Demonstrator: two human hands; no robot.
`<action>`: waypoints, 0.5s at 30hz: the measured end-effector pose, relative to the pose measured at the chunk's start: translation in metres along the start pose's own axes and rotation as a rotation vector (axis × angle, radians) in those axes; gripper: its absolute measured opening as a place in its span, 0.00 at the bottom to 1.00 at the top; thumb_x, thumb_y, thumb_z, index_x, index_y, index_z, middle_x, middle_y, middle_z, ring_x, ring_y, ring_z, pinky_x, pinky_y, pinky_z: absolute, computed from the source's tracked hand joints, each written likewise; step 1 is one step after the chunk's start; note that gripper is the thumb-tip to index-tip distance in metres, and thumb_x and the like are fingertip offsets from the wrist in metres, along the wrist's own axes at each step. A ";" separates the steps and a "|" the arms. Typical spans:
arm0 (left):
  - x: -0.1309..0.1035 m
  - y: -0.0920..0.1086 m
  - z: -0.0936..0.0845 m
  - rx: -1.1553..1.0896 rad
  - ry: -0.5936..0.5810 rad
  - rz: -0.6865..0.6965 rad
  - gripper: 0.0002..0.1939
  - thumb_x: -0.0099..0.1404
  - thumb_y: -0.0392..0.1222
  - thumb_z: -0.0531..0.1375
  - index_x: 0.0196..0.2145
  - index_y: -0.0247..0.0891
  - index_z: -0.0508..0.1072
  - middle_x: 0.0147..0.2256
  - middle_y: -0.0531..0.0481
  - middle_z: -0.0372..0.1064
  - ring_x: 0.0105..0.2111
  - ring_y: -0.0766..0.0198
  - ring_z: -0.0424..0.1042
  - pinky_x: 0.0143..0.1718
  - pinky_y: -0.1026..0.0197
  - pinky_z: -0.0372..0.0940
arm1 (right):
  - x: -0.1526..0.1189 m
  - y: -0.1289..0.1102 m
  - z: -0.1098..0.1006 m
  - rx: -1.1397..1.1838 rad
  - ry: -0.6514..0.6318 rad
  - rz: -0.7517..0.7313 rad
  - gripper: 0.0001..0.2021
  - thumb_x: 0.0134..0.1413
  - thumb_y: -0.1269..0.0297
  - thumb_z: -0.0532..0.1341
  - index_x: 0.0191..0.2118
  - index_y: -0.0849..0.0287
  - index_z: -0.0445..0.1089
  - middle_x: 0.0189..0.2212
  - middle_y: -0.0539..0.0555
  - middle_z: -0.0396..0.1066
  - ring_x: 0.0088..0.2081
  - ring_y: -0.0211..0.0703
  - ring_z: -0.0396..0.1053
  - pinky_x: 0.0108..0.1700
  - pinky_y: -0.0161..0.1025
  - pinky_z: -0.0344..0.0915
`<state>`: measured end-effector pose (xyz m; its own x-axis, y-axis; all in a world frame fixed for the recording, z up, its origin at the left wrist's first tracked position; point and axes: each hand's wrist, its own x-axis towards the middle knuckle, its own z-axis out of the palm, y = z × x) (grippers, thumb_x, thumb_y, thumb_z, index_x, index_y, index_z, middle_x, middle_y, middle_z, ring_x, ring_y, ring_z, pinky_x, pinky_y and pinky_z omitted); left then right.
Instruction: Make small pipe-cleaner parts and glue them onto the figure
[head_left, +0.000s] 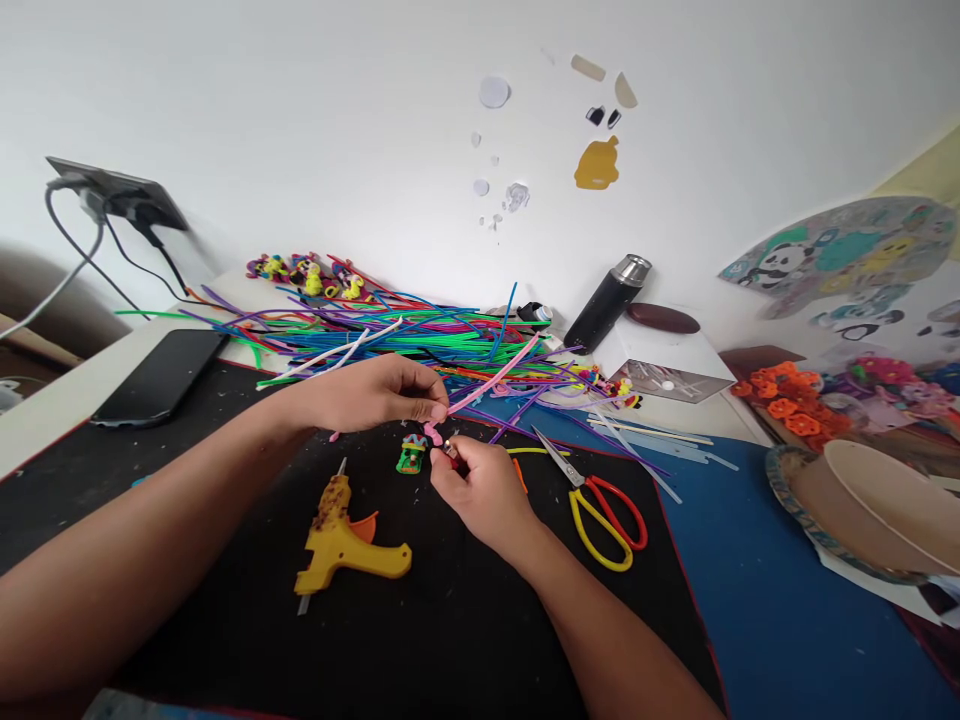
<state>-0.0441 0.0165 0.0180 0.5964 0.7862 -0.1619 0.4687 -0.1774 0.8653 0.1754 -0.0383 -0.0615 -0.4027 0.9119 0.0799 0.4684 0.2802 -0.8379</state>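
Note:
My left hand [390,392] pinches the end of a pink pipe cleaner [499,377], whose long part slants up to the right. Just below those fingertips is a small curled pink piece [433,433]. Closed in my right hand [487,490] is a small red lighter [451,452] with a metal top, mostly covered by the fingers; I see no clear flame. A small green figure [411,456] lies left of it on the black mat [450,640]. Nearer to me rests a yellow glue gun [349,550]. Scissors [592,500] with red and yellow handles lie open on the right.
Many coloured pipe cleaners [360,340] are heaped along the wall. A phone [161,378] lies at the left; a black flask [607,300] leans by a white box [675,360]. Orange pieces [787,395] and a beige bowl [892,500] are at the right. Cables hang from a socket [120,195].

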 end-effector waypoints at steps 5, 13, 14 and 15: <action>0.000 0.003 0.001 0.005 0.000 0.000 0.15 0.69 0.54 0.67 0.35 0.39 0.81 0.32 0.52 0.76 0.33 0.61 0.71 0.37 0.63 0.65 | 0.000 -0.002 -0.001 0.015 -0.015 0.001 0.18 0.64 0.52 0.57 0.26 0.53 0.55 0.20 0.44 0.55 0.24 0.37 0.49 0.29 0.39 0.46; 0.003 -0.003 0.005 -0.037 -0.054 0.009 0.16 0.69 0.55 0.68 0.35 0.39 0.81 0.32 0.52 0.75 0.33 0.62 0.70 0.36 0.64 0.64 | 0.000 0.001 0.001 0.011 -0.033 0.002 0.18 0.65 0.55 0.60 0.26 0.54 0.57 0.22 0.46 0.62 0.25 0.38 0.54 0.30 0.38 0.49; 0.004 -0.004 0.006 -0.041 -0.064 0.009 0.15 0.69 0.54 0.68 0.35 0.38 0.81 0.32 0.52 0.75 0.33 0.62 0.70 0.36 0.64 0.64 | 0.000 0.001 0.001 0.011 -0.041 0.003 0.17 0.64 0.56 0.60 0.26 0.54 0.57 0.22 0.46 0.62 0.25 0.38 0.54 0.30 0.38 0.49; 0.004 -0.004 0.007 -0.044 -0.071 0.010 0.15 0.69 0.54 0.67 0.35 0.38 0.80 0.32 0.52 0.75 0.33 0.62 0.70 0.36 0.64 0.64 | 0.000 0.001 0.001 0.012 -0.046 0.002 0.17 0.64 0.56 0.60 0.26 0.54 0.58 0.22 0.46 0.62 0.25 0.38 0.54 0.30 0.38 0.49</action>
<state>-0.0391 0.0160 0.0112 0.6467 0.7400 -0.1848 0.4345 -0.1582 0.8867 0.1753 -0.0382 -0.0631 -0.4374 0.8976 0.0539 0.4594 0.2746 -0.8447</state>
